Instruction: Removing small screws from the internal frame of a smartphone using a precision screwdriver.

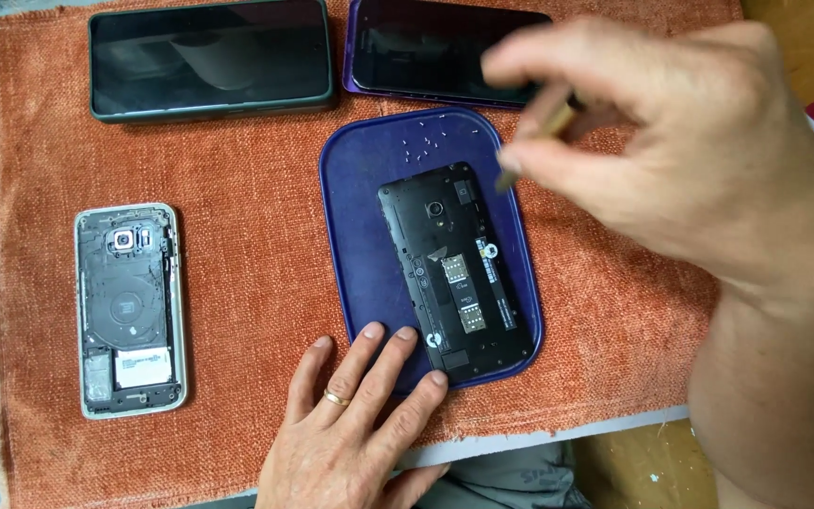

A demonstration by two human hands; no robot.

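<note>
Nearest the camera, the left hand (350, 429) lies flat and open on the orange cloth (247, 283), a ring on one finger, with its fingertips (438, 378) pressing the near edge of the blue tray (350, 226) and touching the near corner of the black phone (454, 269). That phone lies face down in the tray with its back cover already off, so the inner frame, the camera lens and two card slots show; the inner frame itself looks to be in place yet. Above the phone's far right corner, the right hand (671, 141) is closed in a pinch on a small screwdriver (531, 137), whose tip points down at that corner; the hand is blurred, so whether the tip touches a screw cannot be told. A scatter of tiny screws (423, 143) rests on the bare far part of the tray, which suggests that several are out, while any left in the frame are too small to see. To the left, well apart from the tray, a silver phone (131, 311) lies open with its back removed and its insides exposed. Farthest away, at the cloth's far edge, a dark phone (211, 58) and a purple-edged phone (445, 52) lie side by side, screens up and dark, both seemingly unopened. The cloth covers the desk (558, 435).
</note>
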